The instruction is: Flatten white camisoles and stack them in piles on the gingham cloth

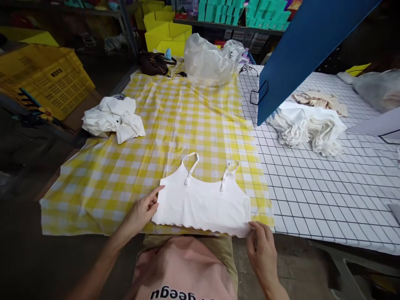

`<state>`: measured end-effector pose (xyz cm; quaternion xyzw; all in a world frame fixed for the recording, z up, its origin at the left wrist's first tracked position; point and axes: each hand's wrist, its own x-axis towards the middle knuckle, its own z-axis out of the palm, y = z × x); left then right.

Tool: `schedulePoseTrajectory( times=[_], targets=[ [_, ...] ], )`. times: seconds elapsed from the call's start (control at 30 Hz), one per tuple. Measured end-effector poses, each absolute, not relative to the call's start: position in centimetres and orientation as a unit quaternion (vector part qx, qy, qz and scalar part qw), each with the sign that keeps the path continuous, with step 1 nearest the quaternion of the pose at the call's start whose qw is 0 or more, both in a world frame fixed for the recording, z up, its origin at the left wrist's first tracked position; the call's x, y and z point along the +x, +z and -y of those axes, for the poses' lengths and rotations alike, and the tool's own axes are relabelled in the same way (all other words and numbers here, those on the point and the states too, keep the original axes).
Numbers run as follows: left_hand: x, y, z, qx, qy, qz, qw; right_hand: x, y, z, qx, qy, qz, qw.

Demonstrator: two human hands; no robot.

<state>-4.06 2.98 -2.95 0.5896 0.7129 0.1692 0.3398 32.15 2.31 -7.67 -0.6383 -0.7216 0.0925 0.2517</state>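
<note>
A white bralette (201,204) with thin adjustable straps and a scalloped hem lies flat at the front edge of the table, its straps pointing away from me. My left hand (145,212) grips its left side edge, with the index finger on top of the fabric. At the lower right corner, my right hand (262,250) pinches the hem between thumb and fingers. Beyond my left hand rests a crumpled pile of white garments (114,116).
A yellow checked cloth (200,112) covers this table; a white grid cloth (300,183) adjoins on the right. There lie stacked white garments (308,125) beside a blue panel (306,54). A clear plastic bag (209,60) and dark handbag (153,62) stand behind. Left is a yellow crate (59,83).
</note>
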Motion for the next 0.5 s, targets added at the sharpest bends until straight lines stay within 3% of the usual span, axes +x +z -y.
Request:
schedulePoseTrajectory(
  times=[0.13, 0.3, 0.5],
  targets=[
    [-5.0, -2.7, -2.5, 0.665, 0.176, -0.634, 0.354, 33.3, -9.5, -0.7, -0.595, 0.023, 0.773, 0.220],
    [-5.6, -3.2, -2.3, 0.726, 0.151, -0.601, 0.300, 33.3, -10.0, -0.9, -0.586, -0.011, 0.788, 0.185],
    [-5.7, -5.0, -2.5, 0.772, 0.201, -0.566, 0.208, 33.4, -9.5, -2.2, -0.492, -0.052, 0.823, 0.280]
  ],
)
